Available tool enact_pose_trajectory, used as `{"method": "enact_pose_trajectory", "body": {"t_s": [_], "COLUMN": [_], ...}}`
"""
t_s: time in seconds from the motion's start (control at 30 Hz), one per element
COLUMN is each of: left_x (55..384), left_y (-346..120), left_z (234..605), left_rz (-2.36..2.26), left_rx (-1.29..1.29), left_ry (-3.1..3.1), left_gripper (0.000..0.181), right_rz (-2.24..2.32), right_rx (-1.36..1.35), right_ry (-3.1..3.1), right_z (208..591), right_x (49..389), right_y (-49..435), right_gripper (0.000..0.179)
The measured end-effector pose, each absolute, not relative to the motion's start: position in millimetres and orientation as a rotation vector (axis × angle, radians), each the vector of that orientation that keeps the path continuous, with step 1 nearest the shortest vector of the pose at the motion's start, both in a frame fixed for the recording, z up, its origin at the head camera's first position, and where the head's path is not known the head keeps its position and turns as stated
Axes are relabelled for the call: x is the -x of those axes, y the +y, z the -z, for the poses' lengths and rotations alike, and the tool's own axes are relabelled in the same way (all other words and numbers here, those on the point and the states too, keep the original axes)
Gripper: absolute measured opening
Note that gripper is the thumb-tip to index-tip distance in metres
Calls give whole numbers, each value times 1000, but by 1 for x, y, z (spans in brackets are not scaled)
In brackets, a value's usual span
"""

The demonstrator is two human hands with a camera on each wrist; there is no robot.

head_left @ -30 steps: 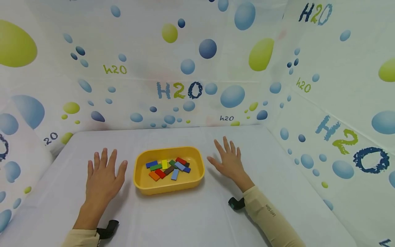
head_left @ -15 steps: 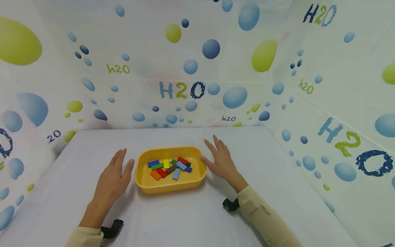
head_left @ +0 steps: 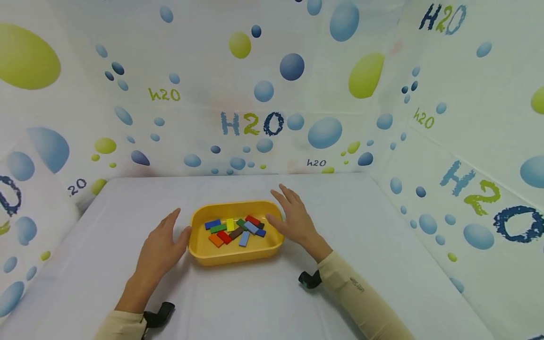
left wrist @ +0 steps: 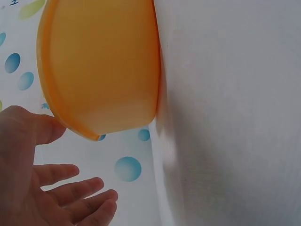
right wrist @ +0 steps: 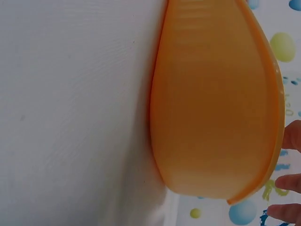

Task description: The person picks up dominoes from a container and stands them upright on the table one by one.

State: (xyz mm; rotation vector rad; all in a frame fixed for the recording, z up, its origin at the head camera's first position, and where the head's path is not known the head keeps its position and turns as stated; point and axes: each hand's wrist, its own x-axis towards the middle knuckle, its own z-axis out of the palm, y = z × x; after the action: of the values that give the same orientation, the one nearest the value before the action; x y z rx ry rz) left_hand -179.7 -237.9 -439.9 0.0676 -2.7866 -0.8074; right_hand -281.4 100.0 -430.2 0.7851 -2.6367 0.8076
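A yellow tray (head_left: 233, 259) sits on the white table, holding several small flat blocks in different colours, such as an orange block (head_left: 216, 240), a yellow block (head_left: 230, 225) and a light blue block (head_left: 244, 239). My left hand (head_left: 161, 250) is at the tray's left end, fingers extended, thumb by the rim; in the left wrist view the thumb (left wrist: 49, 128) appears at the rim. At the right end, my right hand (head_left: 297, 224) hovers with fingers spread and thumb over the rim. Neither hand grips anything. Whether either thumb actually touches the tray is unclear.
The white-covered table (head_left: 238, 302) extends around the tray. A patterned sheet (head_left: 195, 56) with bubbles and "H2O" lettering rises behind and at both sides. Dark wrist devices (head_left: 159, 315) show below the hands, at the beige sleeves.
Both hands have moved inward toward the tray, the left one to the right and the right one to the left. The left hand has turned thumb-up. The blocks lie as before.
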Motion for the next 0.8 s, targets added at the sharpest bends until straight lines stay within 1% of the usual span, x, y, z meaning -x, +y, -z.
{"method": "enact_pose_trajectory", "body": {"t_s": [0.4,0.67,0.8], "left_x": [178,182,183], "left_y": [-234,-228,-227], "left_z": [445,445,443], "left_rz": [883,959,961], "left_rx": [44,46,41], "left_ry": [-2880,-2855,-2850], "left_gripper": [55,52,53], "right_rz": [-805,-885,-818], "right_rx": [-850,-876,-856], "right_ry": [-2708,-2774,-2860], "right_z": [430,429,427], "right_x": [277,277,280], "right_y": [78,68,59], "right_gripper": [56,50,49]}}
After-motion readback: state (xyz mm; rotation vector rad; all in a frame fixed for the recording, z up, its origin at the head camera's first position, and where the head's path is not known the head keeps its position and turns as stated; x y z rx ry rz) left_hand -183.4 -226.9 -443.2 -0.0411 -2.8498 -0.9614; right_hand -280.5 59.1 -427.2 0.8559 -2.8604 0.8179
